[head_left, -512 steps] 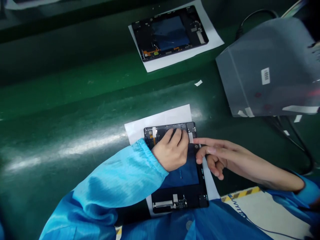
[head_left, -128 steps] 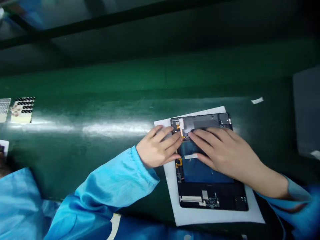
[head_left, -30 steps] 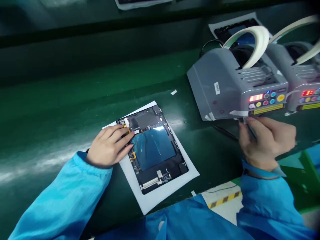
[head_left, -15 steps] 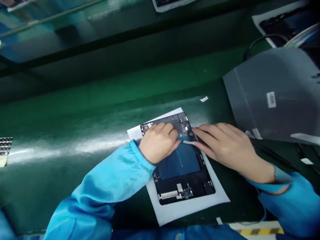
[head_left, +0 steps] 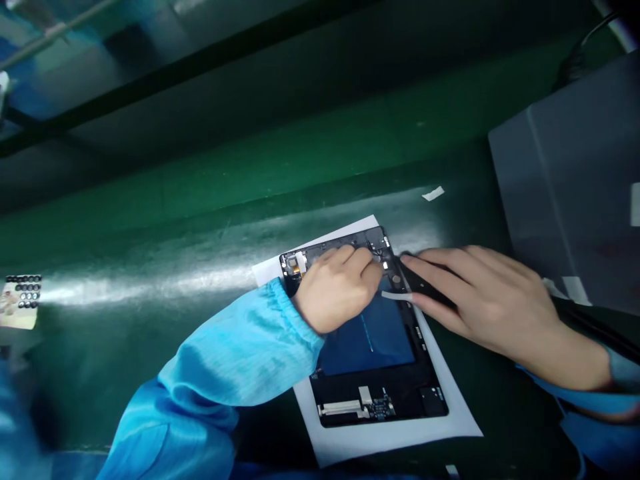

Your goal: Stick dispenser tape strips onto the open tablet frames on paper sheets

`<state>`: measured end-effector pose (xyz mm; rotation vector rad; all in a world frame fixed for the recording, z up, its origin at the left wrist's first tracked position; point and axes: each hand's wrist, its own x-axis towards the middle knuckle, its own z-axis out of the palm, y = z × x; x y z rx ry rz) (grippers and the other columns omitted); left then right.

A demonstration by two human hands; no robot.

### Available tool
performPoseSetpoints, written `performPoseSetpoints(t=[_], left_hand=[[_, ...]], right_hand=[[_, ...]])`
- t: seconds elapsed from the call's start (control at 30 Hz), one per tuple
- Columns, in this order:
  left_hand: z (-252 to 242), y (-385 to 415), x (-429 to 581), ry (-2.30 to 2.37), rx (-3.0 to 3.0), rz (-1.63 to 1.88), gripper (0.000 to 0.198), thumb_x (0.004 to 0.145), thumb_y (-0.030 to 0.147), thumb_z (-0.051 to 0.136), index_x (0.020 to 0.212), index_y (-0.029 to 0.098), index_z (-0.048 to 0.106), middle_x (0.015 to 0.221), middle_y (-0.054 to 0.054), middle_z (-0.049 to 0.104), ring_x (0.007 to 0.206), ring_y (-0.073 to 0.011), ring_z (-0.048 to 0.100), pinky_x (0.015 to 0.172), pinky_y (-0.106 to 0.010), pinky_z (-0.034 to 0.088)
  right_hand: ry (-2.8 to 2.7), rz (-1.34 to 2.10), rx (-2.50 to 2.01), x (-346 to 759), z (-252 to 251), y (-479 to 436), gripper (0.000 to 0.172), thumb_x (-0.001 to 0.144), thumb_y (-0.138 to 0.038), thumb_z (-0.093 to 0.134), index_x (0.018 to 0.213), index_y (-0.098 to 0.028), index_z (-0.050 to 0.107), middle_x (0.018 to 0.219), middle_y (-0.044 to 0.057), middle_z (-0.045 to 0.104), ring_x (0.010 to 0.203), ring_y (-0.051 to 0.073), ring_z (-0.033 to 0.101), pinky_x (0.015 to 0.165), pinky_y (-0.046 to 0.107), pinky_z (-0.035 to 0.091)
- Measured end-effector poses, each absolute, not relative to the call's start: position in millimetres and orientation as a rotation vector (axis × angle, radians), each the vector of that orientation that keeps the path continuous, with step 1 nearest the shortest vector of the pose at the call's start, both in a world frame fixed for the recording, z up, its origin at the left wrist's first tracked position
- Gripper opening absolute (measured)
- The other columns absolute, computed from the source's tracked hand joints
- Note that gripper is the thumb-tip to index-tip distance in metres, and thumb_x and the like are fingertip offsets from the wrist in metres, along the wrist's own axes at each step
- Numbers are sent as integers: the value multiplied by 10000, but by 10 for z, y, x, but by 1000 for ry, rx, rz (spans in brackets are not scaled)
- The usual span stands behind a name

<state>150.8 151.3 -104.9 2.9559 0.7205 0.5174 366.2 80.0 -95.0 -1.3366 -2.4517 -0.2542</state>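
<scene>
An opened tablet (head_left: 380,393), with a blue battery panel (head_left: 380,340) and bare circuit parts, lies on a white sheet (head_left: 400,443). My left hand (head_left: 343,287) is curled over its upper part, fingers bent together; whatever they grip is hidden underneath. My right hand (head_left: 485,300) comes in from the right, with the index fingertip by the tablet's right edge. At its thumb tip a thin white strip (head_left: 397,296) sticks out over the battery panel.
A large grey case (head_left: 575,187) stands at the right, with a dark cable behind it. A white scrap (head_left: 433,194) lies on the green bench (head_left: 150,360) above the tablet. At far left is a card with rows of black round parts (head_left: 30,291).
The view has shifted, so the grey case sits farther right. My left hand has moved slightly right across the tablet. The white strip remains at my right thumb.
</scene>
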Motion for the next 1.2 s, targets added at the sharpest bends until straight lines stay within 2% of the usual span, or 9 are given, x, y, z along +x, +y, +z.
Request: performPoseSetpoints(t=[0.17,0.27,0.4,0.57,0.9,1.2], left_hand=[[-1089,1532,1511,697,2999,523,169,988,138,535,902,147,679,828,-45,657,740,-174,600,662,-295,503],[-1094,1544,1508,693,2990,540,153,984,140,545,906,143,676,831,-44,660,746,-181,599,668,-304,517],[-1082,1557,1501,690,2982,571,134,966,120,561,886,138,667,832,-41,665,729,-191,589,657,-314,525],[-1084,1568,1496,696,2954,535,155,984,135,536,880,149,650,844,-38,662,735,-183,587,680,-311,530],[-1080,1575,1489,731,2922,512,214,1013,158,502,861,148,651,840,-47,657,739,-177,592,679,-319,514],[-1102,1570,1494,716,2942,509,189,1010,180,517,898,156,667,868,-47,665,778,-194,600,698,-324,510]], right_hand=[[-2460,-125,-1385,3768,-997,650,428,906,-356,675,1242,-96,621,1074,118,688,859,234,604,798,373,485],[-2483,-29,-1406,3784,-1046,691,464,946,-428,603,1297,-124,602,1157,117,671,931,244,605,830,374,479],[-2542,-9,-1361,3739,-1058,889,495,986,-473,503,1336,-131,579,1172,118,650,918,248,582,769,372,452],[-2576,-36,-1271,3687,-1052,1001,462,991,-466,483,1260,-114,617,1117,119,650,882,258,548,720,377,423],[-2520,123,-1175,3745,-1060,1000,405,994,-433,492,1226,-121,606,1134,133,632,931,249,561,769,376,463],[-2588,95,-1240,3792,-1132,942,447,988,-440,488,1308,-139,574,1183,145,621,910,267,553,756,403,442]])
